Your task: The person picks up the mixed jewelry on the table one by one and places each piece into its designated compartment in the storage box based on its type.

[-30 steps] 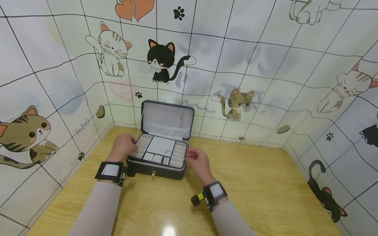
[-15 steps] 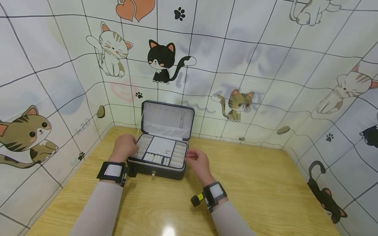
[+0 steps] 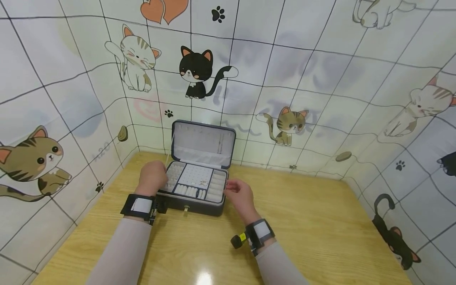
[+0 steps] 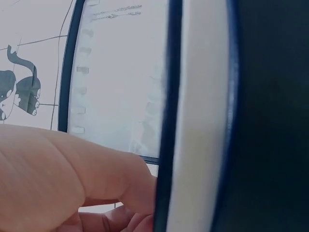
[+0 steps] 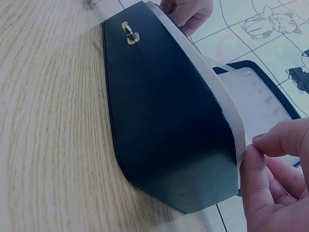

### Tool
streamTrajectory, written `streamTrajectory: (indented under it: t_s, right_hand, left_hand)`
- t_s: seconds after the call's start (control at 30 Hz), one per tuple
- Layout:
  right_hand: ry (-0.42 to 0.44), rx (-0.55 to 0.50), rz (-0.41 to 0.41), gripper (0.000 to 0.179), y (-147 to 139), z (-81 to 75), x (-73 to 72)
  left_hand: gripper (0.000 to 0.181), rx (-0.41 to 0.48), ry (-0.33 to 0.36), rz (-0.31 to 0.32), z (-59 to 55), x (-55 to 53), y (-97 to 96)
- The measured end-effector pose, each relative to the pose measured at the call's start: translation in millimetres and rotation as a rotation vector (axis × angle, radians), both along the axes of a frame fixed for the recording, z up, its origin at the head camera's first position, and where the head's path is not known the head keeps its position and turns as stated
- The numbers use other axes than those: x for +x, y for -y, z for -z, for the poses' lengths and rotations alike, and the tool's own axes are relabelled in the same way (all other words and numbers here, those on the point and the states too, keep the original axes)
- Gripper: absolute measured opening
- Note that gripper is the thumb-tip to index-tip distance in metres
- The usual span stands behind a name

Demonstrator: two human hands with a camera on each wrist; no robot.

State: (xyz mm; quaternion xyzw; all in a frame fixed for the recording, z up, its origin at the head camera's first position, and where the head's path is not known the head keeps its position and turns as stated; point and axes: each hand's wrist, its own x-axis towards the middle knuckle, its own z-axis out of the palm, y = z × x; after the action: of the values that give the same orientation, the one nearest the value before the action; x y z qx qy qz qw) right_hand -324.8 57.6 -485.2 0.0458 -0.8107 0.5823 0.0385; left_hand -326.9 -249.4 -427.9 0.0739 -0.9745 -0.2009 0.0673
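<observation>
A dark blue jewelry box (image 3: 203, 208) stands on the table with its lid (image 3: 203, 140) raised at the back. Its top carries a white-lined jewelry tray (image 3: 197, 174) with ring rolls, a dotted earring panel and padded slots. My left hand (image 3: 153, 177) grips the tray's left side; in the left wrist view its thumb (image 4: 130, 179) meets the dark edge, with the other fingers partly hidden beyond. On the right side, my right hand (image 3: 241, 196) pinches the tray's edge between thumb and forefinger, seen close at the pale rim in the right wrist view.
The box stands on a light wooden table (image 3: 303, 221), near the back wall. Cloth printed with cats and grid lines (image 3: 285, 71) hangs around the table. A small gold clasp (image 3: 186, 209) sits on the box front, and thin chains (image 4: 118, 12) hang inside the lid.
My left hand has shifted slightly right and turned at the tray's left edge, covering more of its corner. The right hand keeps its place, and the box has barely moved.
</observation>
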Motion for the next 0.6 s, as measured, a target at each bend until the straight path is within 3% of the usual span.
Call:
streamTrajectory:
  t_s: [0.6]
  right_hand:
    - [0.006, 0.002, 0.000, 0.028, 0.6, -0.7, 1.4]
  left_hand:
    - [0.013, -0.062, 0.002, -0.004, 1.5, -0.3, -5.1]
